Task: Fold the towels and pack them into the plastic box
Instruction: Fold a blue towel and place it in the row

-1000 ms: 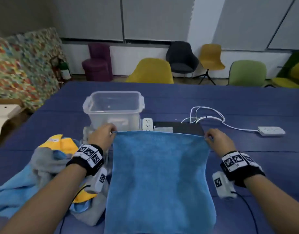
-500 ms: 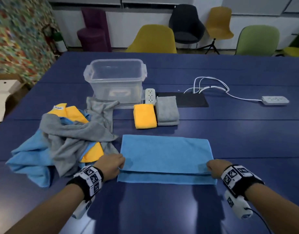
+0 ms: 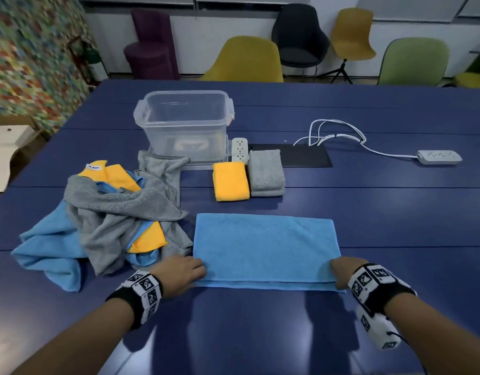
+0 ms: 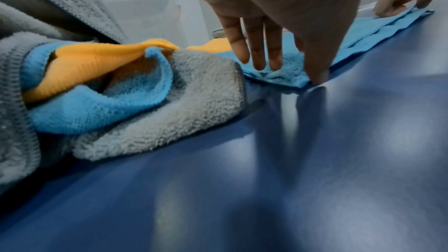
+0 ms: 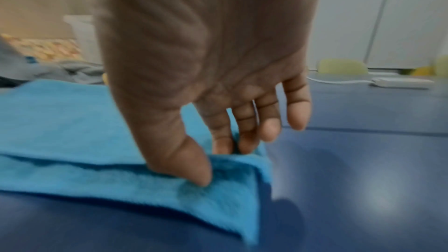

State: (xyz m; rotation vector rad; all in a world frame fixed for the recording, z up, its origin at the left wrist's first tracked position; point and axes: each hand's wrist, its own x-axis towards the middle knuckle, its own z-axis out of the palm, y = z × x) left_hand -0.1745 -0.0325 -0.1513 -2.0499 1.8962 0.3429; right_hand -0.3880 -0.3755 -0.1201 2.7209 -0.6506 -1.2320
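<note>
A light blue towel [image 3: 265, 247] lies flat on the blue table [image 3: 368, 212], folded in half, its two open edges toward me. My left hand [image 3: 182, 272] rests on its near left corner; in the left wrist view the straight fingers [image 4: 261, 58] press the cloth [image 4: 363, 32]. At the near right corner lies my right hand [image 3: 339, 272], thumb and fingers [image 5: 225, 141] laid on the towel [image 5: 72, 122]. The clear plastic box [image 3: 184, 93] stands behind with no towels in it. A folded orange towel [image 3: 230, 181] and a folded grey towel [image 3: 265, 173] lie in front of it.
A heap of unfolded grey, orange and blue towels [image 3: 119, 212] sits at the left, close to my left hand. A white power strip [image 3: 240, 150], a black mat [image 3: 301, 158] and a second strip [image 3: 439, 157] with white cable lie behind. Chairs stand beyond the table.
A second ago both hands held the blue towel up by its top corners. They brought those corners down toward me, folding it in half, and now rest flat on it.
</note>
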